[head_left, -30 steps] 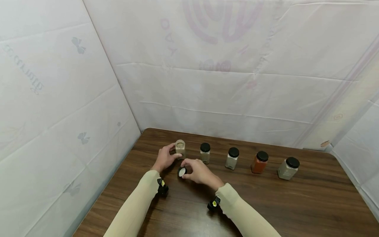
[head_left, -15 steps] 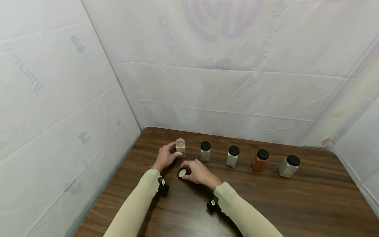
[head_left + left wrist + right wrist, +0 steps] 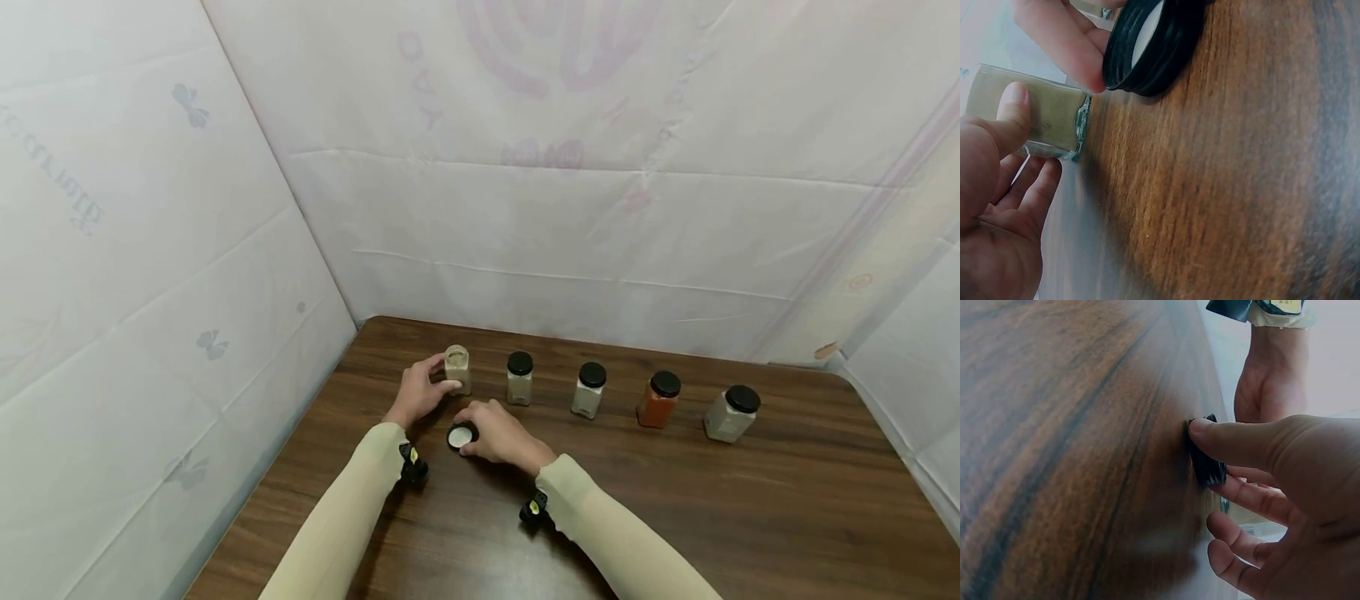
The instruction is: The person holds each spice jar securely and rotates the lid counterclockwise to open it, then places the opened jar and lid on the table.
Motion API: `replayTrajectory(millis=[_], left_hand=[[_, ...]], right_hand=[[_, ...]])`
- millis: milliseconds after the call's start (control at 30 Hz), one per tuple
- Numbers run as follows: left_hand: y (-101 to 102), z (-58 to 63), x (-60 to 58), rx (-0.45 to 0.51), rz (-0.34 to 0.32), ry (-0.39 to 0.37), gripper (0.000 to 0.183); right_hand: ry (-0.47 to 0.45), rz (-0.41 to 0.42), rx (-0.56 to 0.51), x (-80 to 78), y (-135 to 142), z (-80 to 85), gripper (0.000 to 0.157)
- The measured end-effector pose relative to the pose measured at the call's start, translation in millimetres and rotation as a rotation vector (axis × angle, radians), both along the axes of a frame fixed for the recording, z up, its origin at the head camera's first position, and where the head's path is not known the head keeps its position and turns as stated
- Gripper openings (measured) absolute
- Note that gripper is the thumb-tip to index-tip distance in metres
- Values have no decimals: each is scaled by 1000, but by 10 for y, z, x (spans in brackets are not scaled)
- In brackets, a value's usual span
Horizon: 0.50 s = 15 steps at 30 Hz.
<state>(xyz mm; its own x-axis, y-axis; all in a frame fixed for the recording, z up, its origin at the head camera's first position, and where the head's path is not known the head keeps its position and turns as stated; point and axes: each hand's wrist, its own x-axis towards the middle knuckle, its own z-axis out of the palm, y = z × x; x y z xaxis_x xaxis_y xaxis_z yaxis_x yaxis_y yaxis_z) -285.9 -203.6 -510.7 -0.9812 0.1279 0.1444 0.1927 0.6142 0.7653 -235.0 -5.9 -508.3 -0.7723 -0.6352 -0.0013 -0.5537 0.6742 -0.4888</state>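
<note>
In the head view my left hand [image 3: 420,390] holds a lidless glass jar [image 3: 459,377] of beige-brown powder, upright on the table. The left wrist view shows the thumb across the jar's side [image 3: 1047,119] and fingers on the opposite side. My right hand [image 3: 498,432] pinches a black screw lid [image 3: 461,437] between thumb and fingers, nearer me than the jar. Its white inner liner faces up. Seen from the right wrist, the lid [image 3: 1207,461] is edge-on, right at the tabletop, with the thumb on its rim.
To the right, several black-lidded jars stand in a row: a beige one [image 3: 519,383], a pale one [image 3: 587,396], an orange-red one [image 3: 657,404] and a grey-white one [image 3: 727,418]. The brown wooden table [image 3: 750,517] meets white cloth walls [image 3: 525,225] at the back and left.
The black lid in my right hand has tilted flatter, with its inside turned further upward. My left hand keeps its hold on the jar. The head view has shifted slightly.
</note>
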Motion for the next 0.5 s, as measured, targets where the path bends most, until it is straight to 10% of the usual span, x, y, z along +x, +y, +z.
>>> replayTrajectory(millis=[500], left_hand=[[17, 7, 6, -11, 6, -8, 58]], right_hand=[[-13, 7, -4, -25, -6, -24, 46]])
